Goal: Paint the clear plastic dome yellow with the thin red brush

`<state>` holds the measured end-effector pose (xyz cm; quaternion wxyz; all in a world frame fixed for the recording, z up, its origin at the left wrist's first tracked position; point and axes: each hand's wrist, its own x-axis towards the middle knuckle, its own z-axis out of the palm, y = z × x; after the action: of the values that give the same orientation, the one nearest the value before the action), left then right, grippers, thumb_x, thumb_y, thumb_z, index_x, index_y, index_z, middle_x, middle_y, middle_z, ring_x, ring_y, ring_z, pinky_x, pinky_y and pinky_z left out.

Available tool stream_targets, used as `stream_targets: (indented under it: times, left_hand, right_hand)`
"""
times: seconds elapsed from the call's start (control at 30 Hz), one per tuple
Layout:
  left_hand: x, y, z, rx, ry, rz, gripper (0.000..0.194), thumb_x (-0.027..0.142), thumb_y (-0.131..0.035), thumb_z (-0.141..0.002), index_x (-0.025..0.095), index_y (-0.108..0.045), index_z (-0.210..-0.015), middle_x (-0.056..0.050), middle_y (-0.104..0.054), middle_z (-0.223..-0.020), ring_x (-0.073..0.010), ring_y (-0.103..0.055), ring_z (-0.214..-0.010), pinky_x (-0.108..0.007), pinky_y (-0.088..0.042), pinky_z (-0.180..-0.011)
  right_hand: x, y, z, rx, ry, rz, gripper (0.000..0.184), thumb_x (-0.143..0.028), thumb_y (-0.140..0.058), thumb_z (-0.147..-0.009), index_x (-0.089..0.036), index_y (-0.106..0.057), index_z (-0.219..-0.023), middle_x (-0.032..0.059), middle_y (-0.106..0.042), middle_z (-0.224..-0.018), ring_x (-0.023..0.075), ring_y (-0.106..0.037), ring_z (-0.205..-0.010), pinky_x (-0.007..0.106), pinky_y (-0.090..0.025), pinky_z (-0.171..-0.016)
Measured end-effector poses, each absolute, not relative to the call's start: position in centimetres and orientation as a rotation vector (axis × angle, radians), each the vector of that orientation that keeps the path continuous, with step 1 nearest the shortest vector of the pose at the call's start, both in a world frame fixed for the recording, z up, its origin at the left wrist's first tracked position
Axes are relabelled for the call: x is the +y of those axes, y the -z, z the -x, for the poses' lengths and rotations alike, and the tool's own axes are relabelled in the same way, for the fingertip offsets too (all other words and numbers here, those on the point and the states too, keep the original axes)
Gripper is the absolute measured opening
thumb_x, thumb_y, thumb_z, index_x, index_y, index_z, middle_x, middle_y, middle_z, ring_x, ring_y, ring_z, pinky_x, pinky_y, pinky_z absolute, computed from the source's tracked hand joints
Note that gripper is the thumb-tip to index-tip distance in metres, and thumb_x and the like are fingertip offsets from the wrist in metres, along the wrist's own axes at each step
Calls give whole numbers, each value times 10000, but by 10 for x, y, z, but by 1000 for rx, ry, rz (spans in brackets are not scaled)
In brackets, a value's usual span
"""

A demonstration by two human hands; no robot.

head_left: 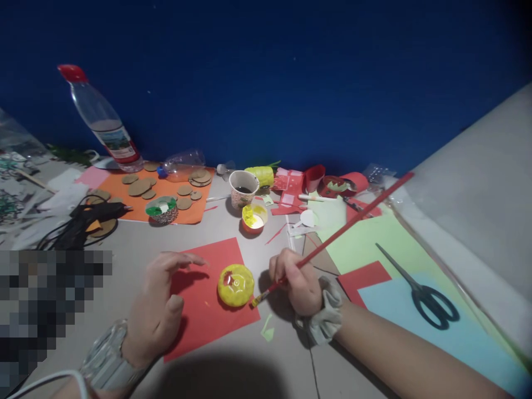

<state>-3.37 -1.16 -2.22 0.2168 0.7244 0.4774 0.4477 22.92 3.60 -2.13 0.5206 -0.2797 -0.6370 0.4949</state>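
Note:
My right hand (298, 281) pinches a long red paintbrush (353, 224) low on its handle. Its yellow-stained bristles point down to the left, just beside a round, yellow-painted piece (236, 285) with a patch of red showing through. That piece lies on a sheet of red paper (195, 327) and looks like a cut-off bottle base. Holding nothing, my left hand (154, 302) hovers over the sheet's left side with thumb and fingers apart. Behind the sheet stands a small cup of yellow and white paint (255, 219), beside a paper cup of dark liquid (244, 189).
Scissors (428, 299) lie on blue paper at the right. At the back left are a tall bottle (106, 124), cardboard discs (141, 187) on orange paper, a green paint cup (162, 209) and a black glue gun (102, 209). A blue wall (291, 83) rises behind.

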Motion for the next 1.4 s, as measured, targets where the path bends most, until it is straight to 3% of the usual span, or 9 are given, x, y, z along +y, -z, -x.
stream_targets:
  times: [0.13,0.4,0.57,0.67,0.87,1.07,1.23,1.4]
  left_hand:
    - [-12,21,34,1402,-1247,-1987,440,595,-319,-1005,243,-514,-1183,-92,-589,-1116,-278,-555,-1062,-505,-419,-937]
    - [-11,17,33,1442,-1136,-2048,419,558,-310,-1016,256,-481,-1250,-94,-585,-1180,-271,-542,-1111,-473,-400,-978]
    - [-9,24,34,1454,-1121,-1921,458,526,-362,-1008,225,-447,-1343,-134,-557,-1335,-300,-543,-1216,-495,-388,-1059]
    - [-9,26,33,1462,-1075,-1775,554,543,-420,-984,211,-388,-1426,-155,-506,-1445,-336,-465,-1349,-529,-309,-1146]
    - [-9,19,27,1354,-977,-1508,733,692,-231,-969,243,-225,-1548,-149,-470,-1515,-352,-332,-1459,-609,-108,-1215]
    - [-8,15,25,1362,-916,-1428,756,739,-166,-946,315,-145,-1573,-105,-518,-1486,-322,-245,-1498,-621,-68,-1206]
    - [-7,16,28,1360,-982,-1375,784,745,-143,-947,274,-171,-1572,-114,-633,-1345,-297,-340,-1453,-598,-125,-1213]
    - [-6,13,28,1373,-1225,-1302,722,721,-367,-936,208,-473,-1434,-151,-694,-1183,-330,-596,-1231,-533,-437,-1083]
  right_hand:
    - [33,22,-236,-1736,-1144,615,380,-411,-453,-982,-231,-516,-653,-6,-513,-577,149,-488,-513,301,-388,-506]
    - [35,27,-236,-1809,-935,713,289,-308,-401,-999,-242,-520,-744,1,-525,-663,168,-523,-580,320,-436,-553]
    - [35,30,-233,-1652,-988,846,265,-327,-393,-1028,-234,-556,-841,-5,-539,-690,146,-488,-557,296,-400,-523]
    - [36,30,-231,-1489,-1043,915,307,-369,-381,-1039,-232,-566,-837,-16,-527,-639,141,-464,-515,292,-371,-493]
    - [41,24,-225,-1276,-1004,910,363,-468,-425,-1012,-226,-544,-768,-24,-495,-614,126,-416,-475,283,-320,-447]
    - [43,16,-223,-1214,-1012,954,398,-531,-477,-974,-224,-526,-726,-28,-492,-597,114,-400,-463,260,-283,-419]
    - [44,16,-224,-1220,-1036,925,385,-517,-478,-978,-232,-532,-725,-28,-495,-612,116,-397,-462,266,-289,-423]
    - [44,17,-224,-1221,-1031,897,365,-477,-477,-992,-230,-547,-733,-28,-489,-605,119,-405,-481,269,-307,-444]
